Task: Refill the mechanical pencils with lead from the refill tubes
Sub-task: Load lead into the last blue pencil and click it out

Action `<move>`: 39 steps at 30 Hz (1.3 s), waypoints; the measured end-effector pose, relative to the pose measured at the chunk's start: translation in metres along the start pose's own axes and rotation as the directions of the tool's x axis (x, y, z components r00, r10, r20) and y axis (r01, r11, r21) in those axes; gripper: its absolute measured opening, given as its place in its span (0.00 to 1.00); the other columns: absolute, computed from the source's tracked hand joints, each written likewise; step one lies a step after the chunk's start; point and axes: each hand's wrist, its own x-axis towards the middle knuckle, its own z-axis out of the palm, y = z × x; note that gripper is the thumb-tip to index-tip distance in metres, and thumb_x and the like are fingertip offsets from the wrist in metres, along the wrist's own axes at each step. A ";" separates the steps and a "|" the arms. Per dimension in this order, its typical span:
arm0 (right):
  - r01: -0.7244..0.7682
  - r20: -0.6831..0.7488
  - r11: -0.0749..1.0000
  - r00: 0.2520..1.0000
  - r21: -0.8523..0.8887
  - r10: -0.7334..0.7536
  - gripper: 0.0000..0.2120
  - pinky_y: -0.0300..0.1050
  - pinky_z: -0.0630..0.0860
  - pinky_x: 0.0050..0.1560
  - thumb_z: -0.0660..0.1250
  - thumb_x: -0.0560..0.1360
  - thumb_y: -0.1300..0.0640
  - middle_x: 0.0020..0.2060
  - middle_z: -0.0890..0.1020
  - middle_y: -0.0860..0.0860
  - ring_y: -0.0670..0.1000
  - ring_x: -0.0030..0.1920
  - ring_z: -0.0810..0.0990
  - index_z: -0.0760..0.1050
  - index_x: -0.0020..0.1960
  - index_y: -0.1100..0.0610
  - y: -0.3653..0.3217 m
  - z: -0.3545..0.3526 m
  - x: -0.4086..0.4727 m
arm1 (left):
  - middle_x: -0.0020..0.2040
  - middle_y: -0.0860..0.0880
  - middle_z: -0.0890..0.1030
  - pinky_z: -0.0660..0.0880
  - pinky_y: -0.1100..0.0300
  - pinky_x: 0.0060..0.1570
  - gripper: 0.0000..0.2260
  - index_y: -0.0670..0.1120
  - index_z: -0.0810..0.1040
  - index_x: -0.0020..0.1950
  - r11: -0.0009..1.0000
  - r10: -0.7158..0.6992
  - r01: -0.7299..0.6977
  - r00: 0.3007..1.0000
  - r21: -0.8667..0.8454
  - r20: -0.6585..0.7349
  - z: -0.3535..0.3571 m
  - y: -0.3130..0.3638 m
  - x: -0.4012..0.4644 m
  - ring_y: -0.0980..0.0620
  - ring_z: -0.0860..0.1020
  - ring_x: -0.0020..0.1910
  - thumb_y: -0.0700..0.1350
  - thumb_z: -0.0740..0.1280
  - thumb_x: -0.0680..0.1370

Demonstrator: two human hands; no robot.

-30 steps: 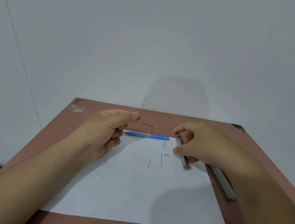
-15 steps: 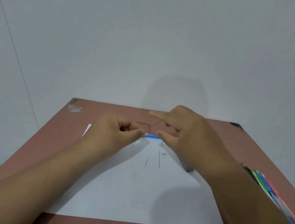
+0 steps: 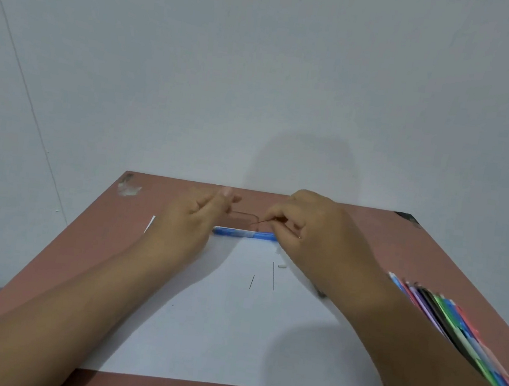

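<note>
From the head camera, a reddish-brown table [image 3: 85,255] stood against a plain pale wall [image 3: 262,65], with a white sheet of paper [image 3: 229,334] laid across its middle. A blue mechanical pencil [image 3: 243,233] lay flat along the far edge of the paper, running left to right between the two hands. The right hand [image 3: 312,232] was curled, its thumb and fingers pinching a thin lead [image 3: 263,222] that stuck out toward the left, just above and beyond the pencil. The left hand [image 3: 194,217] sat at the pencil's left end with its fingers loosely curled and the thumb raised — blur made it impossible to tell whether it gripped anything, or whether it touched the pencil at all. On the paper nearer the person lay two loose leads [image 3: 273,275], both pointing roughly away from the camera and a little apart, and just beside the longer one a small white piece [image 3: 282,265], too tiny to identify. A dark end of some object [image 3: 321,294] showed from under the right wrist — the rest was hidden. A fanned row of coloured pencils [image 3: 454,333] lay on the table's right side, partly covered by the right forearm. A pale scuff [image 3: 128,188] marked the far left corner of the table.
</note>
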 end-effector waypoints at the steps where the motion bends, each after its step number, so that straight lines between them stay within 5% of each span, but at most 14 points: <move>1: -0.037 -0.002 0.999 0.999 0.036 0.037 0.07 0.45 0.77 0.45 0.69 0.77 0.58 0.42 0.80 0.43 0.45 0.43 0.77 0.84 0.48 0.47 0.000 -0.001 0.000 | 0.49 0.59 0.82 0.75 0.55 0.53 0.10 0.60 0.84 0.52 0.989 0.057 -0.058 0.998 0.140 0.013 -0.001 -0.005 0.003 0.60 0.78 0.53 0.56 0.63 0.82; 3: -0.114 -0.014 0.986 0.993 0.122 0.117 0.07 0.40 0.77 0.44 0.70 0.77 0.58 0.40 0.81 0.41 0.43 0.43 0.78 0.84 0.47 0.46 -0.001 -0.004 -0.001 | 0.52 0.58 0.81 0.73 0.55 0.58 0.08 0.59 0.83 0.56 0.900 0.160 -0.203 0.977 0.385 0.140 0.000 -0.013 0.006 0.55 0.75 0.57 0.51 0.66 0.81; 6: -0.248 -0.019 0.918 0.964 0.309 0.267 0.07 0.34 0.78 0.40 0.71 0.77 0.58 0.37 0.83 0.40 0.41 0.39 0.80 0.84 0.46 0.46 -0.003 -0.006 -0.002 | 0.48 0.57 0.80 0.72 0.56 0.56 0.11 0.60 0.82 0.59 0.803 0.155 -0.276 0.952 0.528 0.263 0.005 -0.012 0.005 0.54 0.73 0.55 0.50 0.66 0.79; 11: -0.415 0.036 0.724 0.879 0.551 0.476 0.04 0.46 0.84 0.44 0.73 0.76 0.56 0.36 0.84 0.41 0.42 0.38 0.82 0.85 0.45 0.48 -0.003 -0.009 0.000 | 0.47 0.56 0.80 0.72 0.56 0.54 0.08 0.55 0.84 0.50 0.764 0.158 -0.246 0.968 0.596 0.197 0.005 -0.013 0.007 0.52 0.73 0.55 0.53 0.66 0.78; 15: -0.469 0.093 0.608 0.834 0.641 0.544 0.03 0.53 0.85 0.45 0.73 0.76 0.56 0.37 0.86 0.49 0.49 0.36 0.84 0.85 0.45 0.51 -0.005 -0.014 0.003 | 0.48 0.60 0.79 0.65 0.70 0.43 0.03 0.57 0.83 0.49 0.786 0.113 -0.188 0.980 0.588 0.163 0.001 -0.014 0.007 0.57 0.73 0.49 0.51 0.69 0.79; 18: -0.481 0.125 0.537 0.814 0.693 0.567 0.03 0.55 0.84 0.45 0.74 0.76 0.57 0.37 0.86 0.54 0.48 0.34 0.80 0.85 0.44 0.53 -0.006 -0.015 0.003 | 0.44 0.62 0.81 0.75 0.59 0.42 0.03 0.61 0.82 0.46 0.834 0.046 -0.100 0.993 0.542 0.112 -0.004 -0.018 0.010 0.58 0.77 0.43 0.54 0.70 0.77; 23: -0.505 0.188 0.402 0.770 0.764 0.610 0.03 0.56 0.83 0.47 0.75 0.75 0.57 0.37 0.84 0.56 0.50 0.35 0.80 0.86 0.44 0.55 -0.004 -0.015 0.004 | 0.40 0.57 0.82 0.75 0.56 0.41 0.06 0.61 0.82 0.44 0.930 0.031 -0.055 0.997 0.364 0.069 -0.008 -0.017 0.008 0.56 0.79 0.39 0.50 0.71 0.78; 27: -0.465 0.199 0.325 0.773 0.823 0.603 0.03 0.52 0.83 0.49 0.73 0.77 0.61 0.43 0.86 0.60 0.52 0.39 0.83 0.85 0.47 0.61 -0.006 -0.017 0.005 | 0.44 0.67 0.80 0.68 0.71 0.41 0.11 0.61 0.84 0.57 0.945 0.153 -0.175 0.983 0.277 0.097 -0.009 -0.008 0.002 0.66 0.75 0.44 0.45 0.68 0.80; 29: -0.443 0.191 0.305 0.777 0.843 0.600 0.04 0.52 0.84 0.51 0.72 0.77 0.62 0.43 0.87 0.59 0.54 0.42 0.85 0.84 0.48 0.62 -0.009 -0.018 0.005 | 0.48 0.70 0.80 0.67 0.73 0.42 0.14 0.65 0.84 0.56 0.919 0.256 -0.285 0.957 0.274 0.137 -0.011 -0.003 0.000 0.65 0.75 0.49 0.44 0.67 0.81; 35: -0.357 0.186 0.218 0.812 0.908 0.552 0.03 0.54 0.83 0.56 0.69 0.79 0.63 0.46 0.88 0.58 0.57 0.48 0.88 0.80 0.51 0.63 -0.020 -0.024 0.005 | 0.48 0.66 0.81 0.71 0.68 0.44 0.24 0.74 0.79 0.46 0.928 0.309 -0.323 0.946 0.186 0.099 -0.007 -0.008 0.001 0.58 0.78 0.48 0.40 0.71 0.78; 39: -0.302 0.187 0.180 0.861 0.936 0.473 0.03 0.51 0.85 0.46 0.67 0.80 0.63 0.44 0.87 0.59 0.57 0.42 0.88 0.78 0.51 0.63 -0.030 -0.029 0.003 | 0.48 0.65 0.82 0.72 0.71 0.46 0.21 0.66 0.81 0.46 0.916 0.361 -0.372 0.928 0.149 0.096 -0.005 -0.009 0.001 0.58 0.79 0.47 0.36 0.71 0.78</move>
